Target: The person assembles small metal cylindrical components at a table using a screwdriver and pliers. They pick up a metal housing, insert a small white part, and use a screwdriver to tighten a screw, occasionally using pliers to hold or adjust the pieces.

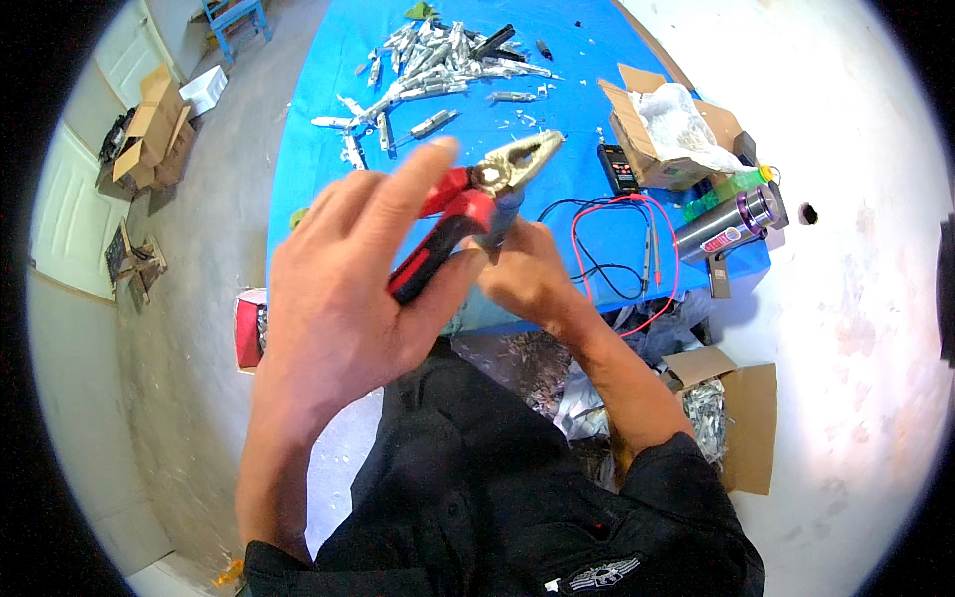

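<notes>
My left hand (338, 279) is wrapped round a pair of combination pliers (453, 234) with red and black handles. Their brass-coloured jaws point away to the upper right and stand slightly apart. Just under the jaws, my right hand (532, 274) is closed, its fingers mostly turned from view. A blue-grey piece (500, 221) shows between it and the pliers; its kind is hard to tell. Beyond both hands, a heap of small silvery metal parts (438, 65) lies on the blue-covered table (328, 109), with several loose ones nearer to me.
On the table's right are an open cardboard box (652, 139) with plastic lining, a black meter (618, 169) with red and black leads, a steel flask (721, 229) and a green bottle (731, 189). Below stands a carton (748, 428) of metal strips. Another box (154, 129) stands on the floor left.
</notes>
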`<act>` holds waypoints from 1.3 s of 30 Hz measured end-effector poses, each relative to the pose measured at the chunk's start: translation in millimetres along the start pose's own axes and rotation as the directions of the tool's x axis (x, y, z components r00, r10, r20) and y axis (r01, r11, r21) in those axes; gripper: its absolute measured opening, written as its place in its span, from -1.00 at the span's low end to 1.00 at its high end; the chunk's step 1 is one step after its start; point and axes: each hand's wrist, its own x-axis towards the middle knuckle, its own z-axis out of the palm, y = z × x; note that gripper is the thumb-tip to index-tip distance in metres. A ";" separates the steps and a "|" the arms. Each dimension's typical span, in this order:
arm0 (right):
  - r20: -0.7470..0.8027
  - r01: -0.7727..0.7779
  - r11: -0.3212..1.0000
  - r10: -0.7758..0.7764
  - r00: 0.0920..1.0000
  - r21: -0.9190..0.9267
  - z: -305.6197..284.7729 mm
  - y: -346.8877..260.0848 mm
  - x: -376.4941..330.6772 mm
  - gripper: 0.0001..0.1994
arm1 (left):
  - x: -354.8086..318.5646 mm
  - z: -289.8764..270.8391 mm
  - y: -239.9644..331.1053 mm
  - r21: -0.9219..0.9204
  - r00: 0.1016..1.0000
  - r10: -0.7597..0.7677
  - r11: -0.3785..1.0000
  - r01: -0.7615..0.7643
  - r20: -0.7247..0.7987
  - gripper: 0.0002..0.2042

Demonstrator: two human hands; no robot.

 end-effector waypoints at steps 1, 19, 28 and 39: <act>-0.020 0.046 0.999 -0.046 0.999 0.000 0.8 2.8 -0.4 -0.70 | 2.2 2.9 2.2 0.051 0.999 0.003 0.999 -0.005 0.045 -0.44; 0.101 0.038 0.828 -0.114 0.988 0.560 -3.1 0.7 17.6 -0.75 | -7.1 20.3 -14.4 0.214 0.984 -0.069 0.976 0.033 0.163 -0.55; 0.096 -0.032 0.798 -0.033 0.995 0.602 7.5 -9.9 28.1 -0.80 | 9.9 -2.5 -0.9 0.032 1.000 -0.017 0.999 0.017 0.009 -0.49; 0.009 0.143 0.806 -0.181 0.984 0.575 20.1 2.7 29.2 -0.89 | 12.3 9.5 -4.3 0.193 0.995 0.085 0.977 -0.093 0.049 -0.51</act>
